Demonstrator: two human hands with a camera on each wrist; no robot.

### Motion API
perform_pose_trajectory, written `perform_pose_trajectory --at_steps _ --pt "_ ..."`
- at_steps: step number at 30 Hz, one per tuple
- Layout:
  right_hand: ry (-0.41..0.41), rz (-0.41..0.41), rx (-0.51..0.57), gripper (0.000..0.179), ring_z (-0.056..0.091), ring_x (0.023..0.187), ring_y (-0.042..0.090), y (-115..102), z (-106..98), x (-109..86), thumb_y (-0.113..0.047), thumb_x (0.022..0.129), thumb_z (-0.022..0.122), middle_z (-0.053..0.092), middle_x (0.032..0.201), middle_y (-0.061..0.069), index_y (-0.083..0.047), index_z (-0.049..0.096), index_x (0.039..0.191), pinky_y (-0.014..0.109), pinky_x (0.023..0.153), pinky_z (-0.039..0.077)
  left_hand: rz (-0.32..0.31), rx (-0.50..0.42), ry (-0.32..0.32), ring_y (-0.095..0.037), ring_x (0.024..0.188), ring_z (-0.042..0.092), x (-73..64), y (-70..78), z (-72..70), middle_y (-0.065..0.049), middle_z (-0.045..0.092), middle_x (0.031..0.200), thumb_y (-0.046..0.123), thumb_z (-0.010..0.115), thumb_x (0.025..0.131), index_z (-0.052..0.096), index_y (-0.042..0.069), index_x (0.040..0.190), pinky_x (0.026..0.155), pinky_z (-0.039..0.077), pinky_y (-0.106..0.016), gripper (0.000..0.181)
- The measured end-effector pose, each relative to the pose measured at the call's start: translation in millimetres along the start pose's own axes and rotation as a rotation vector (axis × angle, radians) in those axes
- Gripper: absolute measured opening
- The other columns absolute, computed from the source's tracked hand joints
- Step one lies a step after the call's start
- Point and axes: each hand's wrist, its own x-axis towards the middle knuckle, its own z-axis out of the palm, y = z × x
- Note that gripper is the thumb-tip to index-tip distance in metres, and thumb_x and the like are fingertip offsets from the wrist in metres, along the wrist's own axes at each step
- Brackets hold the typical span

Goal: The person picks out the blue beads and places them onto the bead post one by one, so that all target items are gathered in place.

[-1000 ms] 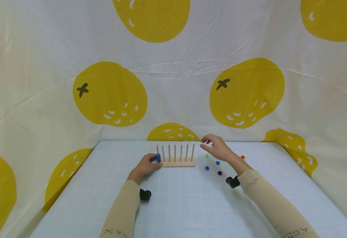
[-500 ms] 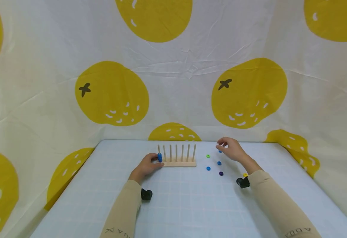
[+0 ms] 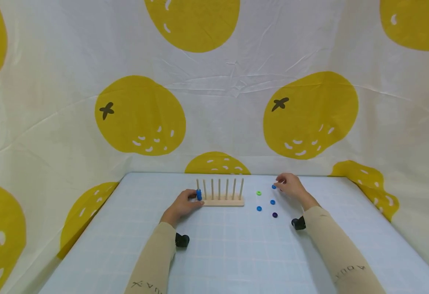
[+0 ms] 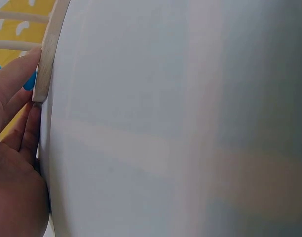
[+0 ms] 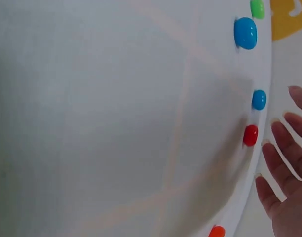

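My left hand [image 3: 183, 203] grips the left end of a wooden peg rack [image 3: 223, 203], thumb in front and fingers around the end. Blue beads [image 3: 199, 194] are stacked on its leftmost peg; the other upright pegs are bare. In the left wrist view the thumb lies along the rack's base [image 4: 50, 54], close to a blue bead [image 4: 29, 81]. At the back right, my right hand [image 3: 291, 185] reaches down with fingertips right by a blue bead [image 3: 273, 186]. The right wrist view shows those fingers [image 5: 284, 160] spread and loosely bent, holding nothing, above a blue bead [image 5: 259, 99] and a red bead [image 5: 250, 135].
Between rack and right hand lie a green bead [image 3: 259, 193], two blue beads [image 3: 272, 202] and a dark purple bead [image 3: 275, 214]. An orange bead [image 5: 217, 231] shows in the right wrist view. A fruit-print cloth [image 3: 214, 122] hangs behind the table.
My right hand has moved right, away from beside the rack, and lowered to the far blue bead. The left hand keeps its hold on the rack. A yellow bead seen earlier is now hidden.
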Motion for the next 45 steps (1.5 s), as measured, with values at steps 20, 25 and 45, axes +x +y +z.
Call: perform_pose_trajectory --at_steps 20,25,45 --pt "-0.048 0.168 -0.026 0.031 0.054 0.106 0.035 16 15 16.4 -0.018 0.099 0.068 0.061 0.119 0.019 0.0 0.061 0.123 0.054 0.099 0.047 0.01 0.01 -0.007 -0.038 0.131 0.051 -0.9 0.7 2.5 -0.018 0.06 0.133 0.023 0.079 0.091 0.061 -0.001 0.136 0.115 0.036 -0.055 0.053" --pt "-0.044 0.141 -0.065 0.025 0.054 0.101 0.035 16 16 16.8 -0.019 0.098 0.069 0.065 0.11 0.016 -0.001 0.065 0.115 0.057 0.094 0.043 0.012 0.019 -0.005 -0.037 0.13 0.051 -1.0 -0.5 3.3 -0.018 0.061 0.132 0.023 0.079 0.091 0.061 -0.001 0.135 0.115 0.036 -0.056 0.053" --pt "0.025 0.067 -0.063 0.025 0.058 0.094 0.031 5 8 15.0 -0.022 0.102 0.066 0.065 0.105 0.015 -0.001 0.064 0.116 0.045 0.09 0.054 -0.007 0.024 0.007 -0.038 0.132 0.051 1.9 -3.3 0.8 -0.017 0.061 0.134 0.024 0.079 0.09 0.062 0.001 0.135 0.115 0.036 -0.056 0.053"
